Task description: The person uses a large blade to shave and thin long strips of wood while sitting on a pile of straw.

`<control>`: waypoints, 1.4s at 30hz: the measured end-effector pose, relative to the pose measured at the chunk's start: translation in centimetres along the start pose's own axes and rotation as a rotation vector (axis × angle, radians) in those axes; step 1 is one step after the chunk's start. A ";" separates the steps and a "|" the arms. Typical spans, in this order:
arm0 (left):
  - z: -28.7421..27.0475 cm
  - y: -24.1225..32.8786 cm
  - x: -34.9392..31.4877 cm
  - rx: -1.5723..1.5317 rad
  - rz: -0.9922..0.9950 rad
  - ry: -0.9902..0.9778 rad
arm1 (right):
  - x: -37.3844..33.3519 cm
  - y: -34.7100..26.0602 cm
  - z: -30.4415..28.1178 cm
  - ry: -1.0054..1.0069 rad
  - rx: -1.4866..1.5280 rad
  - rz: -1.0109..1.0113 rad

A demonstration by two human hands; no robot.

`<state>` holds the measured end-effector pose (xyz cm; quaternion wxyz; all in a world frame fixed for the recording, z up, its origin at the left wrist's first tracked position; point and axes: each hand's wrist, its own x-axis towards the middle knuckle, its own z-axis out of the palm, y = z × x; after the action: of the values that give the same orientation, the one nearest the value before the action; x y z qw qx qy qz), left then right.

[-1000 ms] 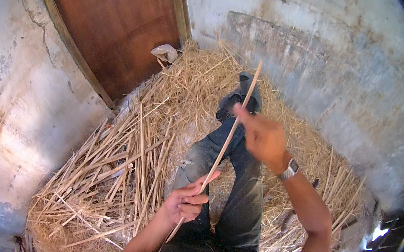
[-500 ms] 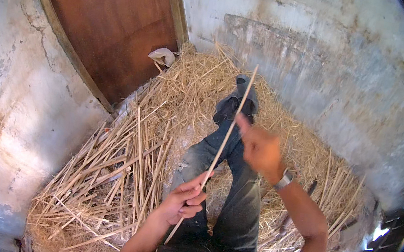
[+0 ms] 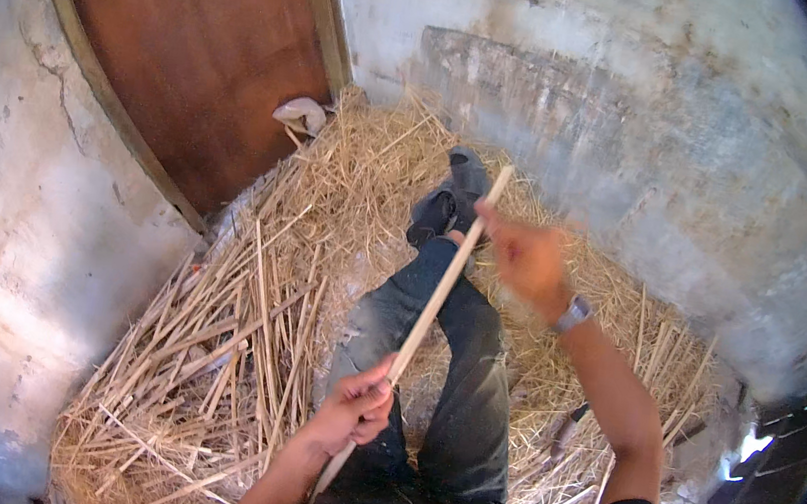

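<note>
A long pale bamboo strip (image 3: pixel 440 295) slants up from my lap over my legs, its far end near my feet. Around its lower part my left hand (image 3: pixel 356 412) is closed, thumb on top, and the strip's tail runs down past my wrist. My right hand (image 3: pixel 526 259), smeared by motion, is beside the strip's upper part. Its index finger reaches the strip's edge; whether the other fingers hold anything is hidden by blur. A silver watch or band circles that wrist.
My legs in worn dark trousers (image 3: pixel 473 382) stretch forward, with dark footwear (image 3: pixel 450 197) at the end. Loose strips (image 3: pixel 223 331) pile up on the left, and fine shavings (image 3: pixel 374 163) cover the floor. A brown door (image 3: pixel 186 54) and stained walls (image 3: pixel 581 123) enclose the corner.
The bamboo strip has turned, so more of its flat face shows, and its far end sits lower. My right hand remains beside its upper part. The whole view has shifted slightly.
</note>
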<state>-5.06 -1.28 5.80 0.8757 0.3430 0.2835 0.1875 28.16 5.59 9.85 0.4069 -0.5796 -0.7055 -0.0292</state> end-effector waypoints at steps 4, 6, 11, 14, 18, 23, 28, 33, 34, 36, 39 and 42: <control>-1.0 0.7 0.2 0.023 0.023 0.069 | -5.3 -7.6 1.8 -0.441 -0.023 -0.211; -0.8 0.1 -0.8 0.054 0.057 0.079 | -3.0 -6.5 1.5 -0.285 -0.053 -0.214; 0.2 -0.8 -1.6 0.049 -0.036 0.073 | 3.6 6.4 -0.5 0.295 -0.035 0.181; -1.0 -1.9 -2.7 0.089 0.014 -0.073 | 4.7 6.7 -3.1 0.388 0.345 0.494; -2.2 -3.1 -1.6 0.221 0.087 0.039 | 1.3 4.1 -2.1 0.230 0.303 0.494; -4.8 -6.3 0.2 0.421 0.198 0.208 | -3.4 -4.5 3.8 -0.072 0.922 0.755; -9.5 -11.5 3.2 0.444 0.135 0.386 | -15.8 -0.7 14.7 0.126 1.882 1.395; -8.7 -11.8 2.4 0.567 0.198 0.394 | -23.5 -8.7 17.9 -0.081 1.579 1.679; -8.7 -11.7 2.4 0.585 0.184 0.393 | -24.1 -10.1 18.4 -0.126 1.474 1.708; -8.3 -11.7 2.7 0.579 0.172 0.394 | -24.0 -10.5 18.6 -0.136 1.520 1.593; -8.4 -12.8 3.3 0.834 0.308 0.432 | -23.9 -10.1 19.1 -0.105 1.548 1.477; -6.7 -13.8 3.9 1.184 0.463 0.506 | -24.7 -8.4 19.3 -0.021 1.577 1.541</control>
<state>-4.38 -5.46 -9.45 0.3847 0.7616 0.4535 0.2574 10.62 -6.87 -14.44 0.5656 -0.4420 0.0211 0.6959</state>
